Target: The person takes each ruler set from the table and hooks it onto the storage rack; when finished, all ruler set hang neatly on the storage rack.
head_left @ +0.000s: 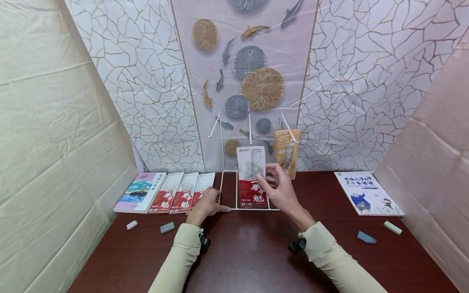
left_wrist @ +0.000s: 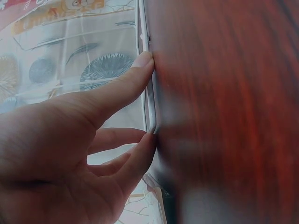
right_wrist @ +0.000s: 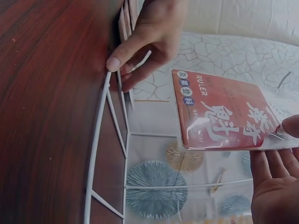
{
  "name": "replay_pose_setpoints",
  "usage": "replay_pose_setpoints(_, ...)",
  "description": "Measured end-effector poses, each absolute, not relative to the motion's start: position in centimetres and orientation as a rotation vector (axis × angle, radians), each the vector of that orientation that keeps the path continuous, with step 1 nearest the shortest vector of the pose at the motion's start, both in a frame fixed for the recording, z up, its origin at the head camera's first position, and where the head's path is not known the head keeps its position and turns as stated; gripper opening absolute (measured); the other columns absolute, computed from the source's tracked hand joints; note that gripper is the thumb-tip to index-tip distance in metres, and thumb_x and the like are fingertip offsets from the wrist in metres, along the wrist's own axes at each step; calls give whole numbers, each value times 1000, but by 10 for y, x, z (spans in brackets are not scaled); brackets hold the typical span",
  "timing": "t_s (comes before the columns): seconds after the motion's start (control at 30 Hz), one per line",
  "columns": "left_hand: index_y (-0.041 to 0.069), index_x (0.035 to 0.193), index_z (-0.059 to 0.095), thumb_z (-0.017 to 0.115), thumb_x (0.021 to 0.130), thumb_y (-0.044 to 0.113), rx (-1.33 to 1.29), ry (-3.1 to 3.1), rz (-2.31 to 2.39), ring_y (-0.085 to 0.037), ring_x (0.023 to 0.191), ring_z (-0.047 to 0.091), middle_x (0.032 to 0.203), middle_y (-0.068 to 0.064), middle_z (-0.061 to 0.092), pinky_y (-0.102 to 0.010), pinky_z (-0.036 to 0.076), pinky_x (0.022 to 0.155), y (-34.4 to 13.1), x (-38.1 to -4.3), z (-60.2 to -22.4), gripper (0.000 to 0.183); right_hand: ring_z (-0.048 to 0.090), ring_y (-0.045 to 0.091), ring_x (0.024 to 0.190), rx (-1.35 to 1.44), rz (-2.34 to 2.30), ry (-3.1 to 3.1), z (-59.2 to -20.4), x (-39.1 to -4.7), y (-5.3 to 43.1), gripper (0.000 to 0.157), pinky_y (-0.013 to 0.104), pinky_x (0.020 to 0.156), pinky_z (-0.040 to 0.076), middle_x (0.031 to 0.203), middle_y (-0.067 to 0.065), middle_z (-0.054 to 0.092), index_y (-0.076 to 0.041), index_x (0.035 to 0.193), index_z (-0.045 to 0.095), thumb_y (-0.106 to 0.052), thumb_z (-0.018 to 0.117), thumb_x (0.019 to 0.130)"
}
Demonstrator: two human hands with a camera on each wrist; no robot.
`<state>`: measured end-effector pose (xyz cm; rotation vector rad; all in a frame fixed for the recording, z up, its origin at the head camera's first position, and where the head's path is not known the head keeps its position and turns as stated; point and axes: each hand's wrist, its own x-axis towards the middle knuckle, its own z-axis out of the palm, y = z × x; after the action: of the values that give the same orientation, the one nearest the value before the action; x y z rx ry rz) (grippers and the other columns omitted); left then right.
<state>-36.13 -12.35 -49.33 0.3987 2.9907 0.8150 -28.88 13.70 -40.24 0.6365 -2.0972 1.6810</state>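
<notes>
My right hand [head_left: 280,187] holds a red-and-white ruler set [head_left: 253,193] in a clear sleeve, thumb on its front and fingers behind. The pack stands upright before the middle hook of a white wire display rack [head_left: 250,129], its top edge just below the hook tip. In the right wrist view, the ruler set [right_wrist: 217,112] is apart from the rack's base wires. My left hand [head_left: 208,204] grips the front left corner of the rack's base. The left wrist view has the thumb and fingertips against the base wire [left_wrist: 150,105]. An orange pack [head_left: 286,152] hangs from the right hook.
Several similar items lie left: ruler sets [head_left: 185,191] in a row beside a book with a purple-and-blue cover [head_left: 140,192]. A white picture book [head_left: 368,193] lies right. Erasers lie nearer, a grey-green one [head_left: 167,227] left and a blue one [head_left: 366,237] right.
</notes>
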Motion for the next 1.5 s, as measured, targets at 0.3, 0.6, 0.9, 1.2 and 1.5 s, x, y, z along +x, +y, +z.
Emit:
replay_pose_setpoints(0.3, -6, 131, 63, 92, 70, 41, 401, 2992, 813, -26, 104, 59, 112, -19, 63, -41, 53, 96, -123, -360, -494, 82, 69, 34, 105, 607, 1644, -2087, -415, -307, 133, 31, 30, 83, 60, 113, 22, 69, 4, 123, 52, -7, 64, 97)
replay_pose_setpoints(0.6, -5, 127, 65, 92, 69, 43, 429, 3023, 781, -25, 102, 58, 106, -16, 64, -40, 52, 95, -126, -359, -496, 80, 68, 27, 111, 505, 1489, -2113, -439, -348, 128, 32, 29, 82, 58, 117, 13, 68, -7, 131, 54, -18, 58, 102)
replay_pose_setpoints(0.9, -7, 127, 65, 93, 68, 41, 439, 3015, 808, -24, 100, 58, 107, -18, 63, -40, 54, 93, -125, -359, -496, 81, 66, 25, 96, 375, 1319, -2208, -437, -364, 118, 32, 41, 81, 54, 107, 11, 66, -10, 133, 52, -21, 55, 103)
replay_pose_setpoints(1.2, -5, 125, 67, 92, 69, 43, 446, 3019, 788, -23, 98, 57, 106, -16, 62, -39, 53, 92, -124, -361, -494, 79, 64, 26, 109, 361, 1346, -2231, -436, -369, 123, 35, 44, 92, 55, 118, 12, 63, -9, 140, 48, -22, 45, 107)
replay_pose_setpoints(1.5, -6, 130, 63, 91, 70, 42, 421, 3010, 786, -26, 103, 59, 110, -18, 63, -40, 53, 95, -124, -360, -494, 82, 65, 26, 105, 344, 1306, -2247, -430, -370, 122, 33, 43, 88, 55, 115, 11, 65, -9, 137, 52, -21, 48, 106)
